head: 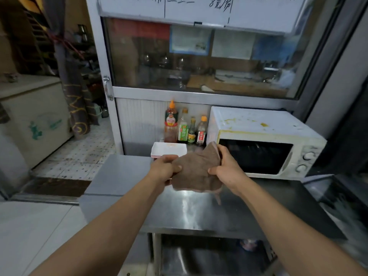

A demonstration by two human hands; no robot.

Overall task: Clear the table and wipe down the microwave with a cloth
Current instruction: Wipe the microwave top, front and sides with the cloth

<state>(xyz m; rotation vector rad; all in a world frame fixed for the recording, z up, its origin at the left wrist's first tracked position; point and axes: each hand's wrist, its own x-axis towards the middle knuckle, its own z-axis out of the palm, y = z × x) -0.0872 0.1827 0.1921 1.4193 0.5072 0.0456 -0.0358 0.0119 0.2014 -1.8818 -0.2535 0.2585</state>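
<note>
From my head camera, I hold the brown cloth [196, 170] in the middle of the frame, above the steel table [199, 212]. My left hand [166, 169] is closed on the left edge of the cloth, thumb on top and fingers under it. My right hand [226, 166] is closed on the right edge, and it pinches the upper corner near the microwave door. Between the two hands the cloth hangs loose and folded, and one tail drops down toward the table.

The microwave [264, 140] stands at the right of center, at the back of the table. Its top has yellow stains and its door is shut. To the left of it are four sauce bottles [185, 126] in a row, and in front of them a small stack of white trays [169, 150], partly behind my left hand.

I judge the cloth is light, soft and without stiffness, maybe damp. It will not keep a shape, so I should bunch it into one palm as a pad before I press it on the stained top.
</note>
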